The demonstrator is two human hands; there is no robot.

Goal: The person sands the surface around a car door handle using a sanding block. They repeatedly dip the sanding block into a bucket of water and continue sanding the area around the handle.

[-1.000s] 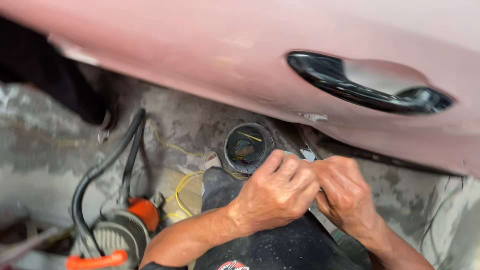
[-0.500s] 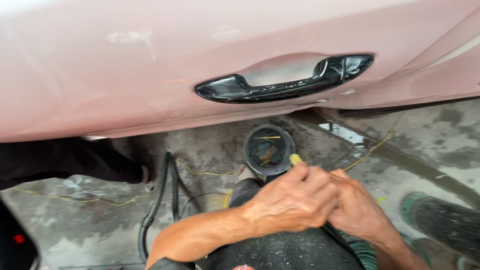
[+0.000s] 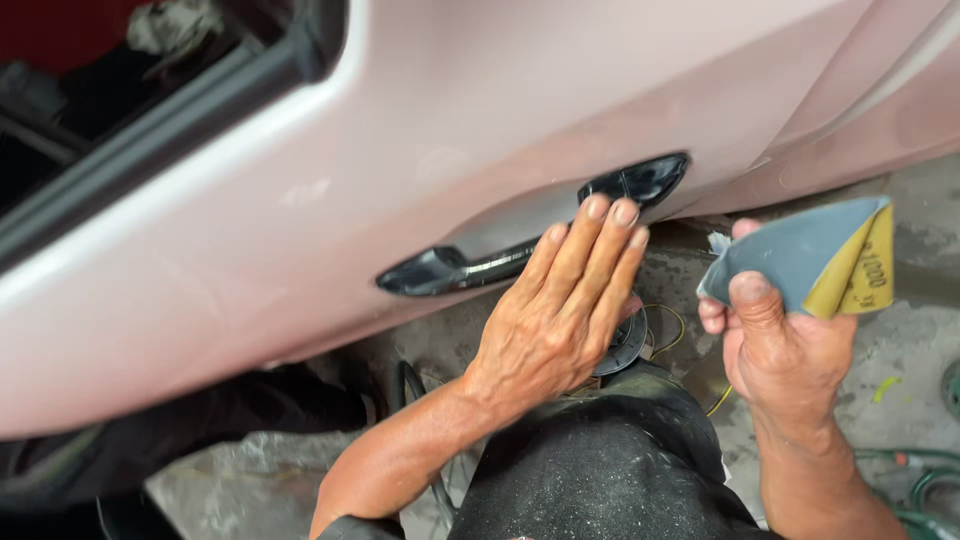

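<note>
Left hand (image 3: 548, 325) first: I am seeing it lying flat and released, fingers straight and close together, gripping nothing. Its fingertips (image 3: 597, 210) are reaching up to the black door handle (image 3: 520, 255) on the pale pink car door (image 3: 420, 130), touching or just short of the handle's lower edge; I cannot tell which. The palm is hovering over the lower part of the panel below the handle.

Right hand (image 3: 780, 345) is sitting off to the right, apart from the door, and it is pinching a folded sheet of sandpaper (image 3: 810, 255) between thumb and fingers. The sheet is showing a grey-blue face toward me and a yellow backing where a corner is folding over on the right. It is being held up in the air, near the bottom edge of the door but not touching it.

Below the left hand I am making out a round dark can (image 3: 625, 345) standing on the grey concrete floor (image 3: 920, 330), partly hidden by the palm. A thin yellow wire (image 3: 672, 318) is curling beside it. A knee in dark, dusty trousers (image 3: 600, 470) is filling the bottom centre, and green hoses (image 3: 915, 480) are lying at the lower right.
</note>
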